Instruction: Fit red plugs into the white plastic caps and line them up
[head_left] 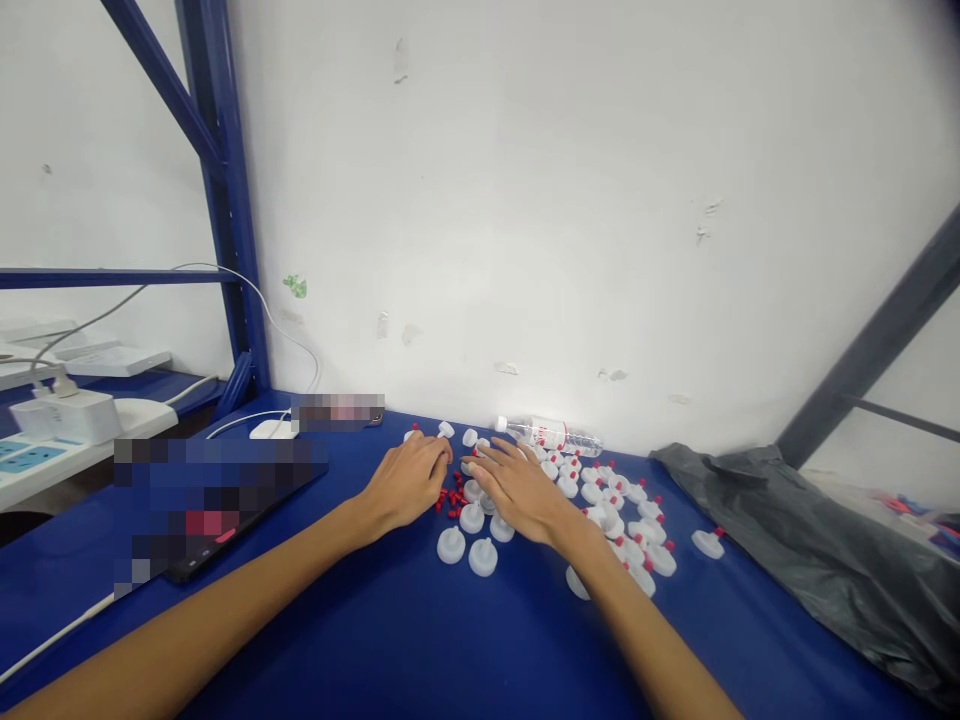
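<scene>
My left hand (411, 478) is over the blue table, its fingers bent together beside small red tips (454, 500). Whatever it may hold is hidden. To its right, my right hand (521, 492) reaches with fingers stretched and slightly apart over translucent white spout caps, partly covering them. Several plain white spout caps (483, 557) lie in front of and between the hands. Right of my right forearm is a spread of white spout caps with red tips (651, 531). A few white caps (445, 430) lie just beyond my left hand.
A clear bottle (551, 433) lies on its side against the wall. A dark plastic sheet (795, 540) covers the table's right side. At left are a tablet-like device (247, 535), a phone (375, 414), a white charger (274, 430) with cables, and a blue rack post (232, 190).
</scene>
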